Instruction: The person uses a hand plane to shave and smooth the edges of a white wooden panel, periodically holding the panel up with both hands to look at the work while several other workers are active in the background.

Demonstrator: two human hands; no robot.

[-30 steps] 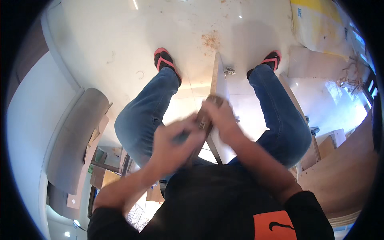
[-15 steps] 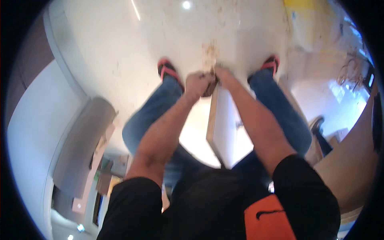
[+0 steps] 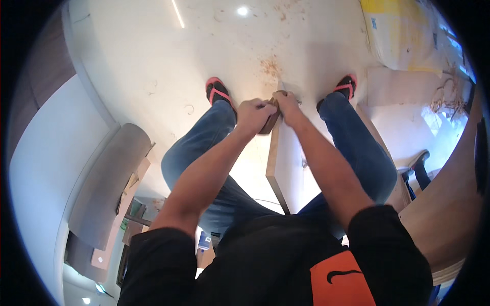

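Between my legs a pale board (image 3: 288, 166) stands on its narrow edge, its long upper edge running away from me. On that edge sits a brown wooden hand plane (image 3: 266, 126), tilted slightly toward the left. My left hand (image 3: 252, 117) is closed around its near left side, thumb across the top. Over the far end of the plane, my right hand (image 3: 289, 108) has its fingers wrapped. Both hands nearly meet and cover most of the tool, so its blade is hidden. Curly wood shavings (image 3: 270, 66) lie on the floor just past the board.
My sandalled feet stand on the pale floor (image 3: 168, 76) either side of the board. A yellow and white wrapped bundle (image 3: 403, 38) is at far right, with tangled strips (image 3: 446, 99) nearby. A grey curved panel (image 3: 109, 181) stands at left; a brown wooden surface (image 3: 439, 219) at right.
Both hands and the hand plane have come slightly back toward me along the board's edge. My grip stays the same.
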